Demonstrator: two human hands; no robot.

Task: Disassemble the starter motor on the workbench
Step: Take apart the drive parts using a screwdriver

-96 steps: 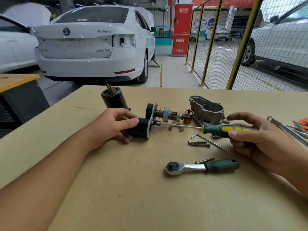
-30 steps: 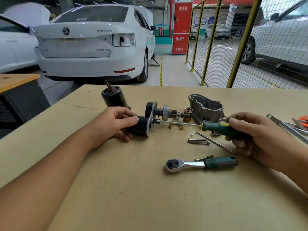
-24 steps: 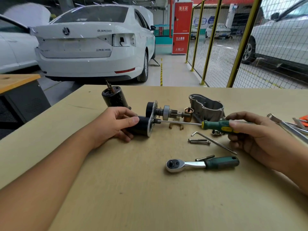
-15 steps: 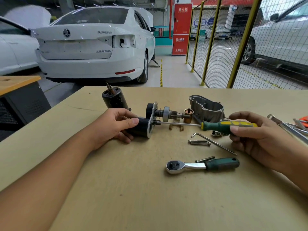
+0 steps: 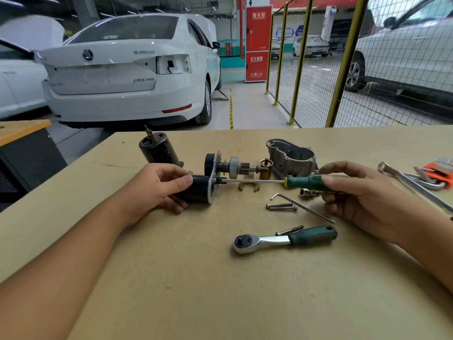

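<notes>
The starter motor's black solenoid (image 5: 199, 191) lies on its side on the workbench (image 5: 171, 278), joined to a silver plate (image 5: 212, 179) that carries the pinion shaft (image 5: 236, 166). My left hand (image 5: 157, 190) grips the solenoid. A green-handled screwdriver (image 5: 304, 182) lies level, its tip against a screw on the plate; my right hand (image 5: 362, 195) holds its handle. The black motor body (image 5: 159, 149) stands behind my left hand. The aluminium nose housing (image 5: 291, 157) sits behind the screwdriver.
A ratchet wrench (image 5: 284, 239), a long hex key (image 5: 302, 207), loose bolts (image 5: 282, 206), a small fork piece (image 5: 248, 186), a copper part (image 5: 266, 168) and a socket (image 5: 306, 192) lie near the middle. Wrenches and an orange hex key set (image 5: 438, 171) lie at the right edge.
My right hand has shifted its fingers along the screwdriver handle from frame to frame, as if turning it. The left hand and solenoid have stayed put.
</notes>
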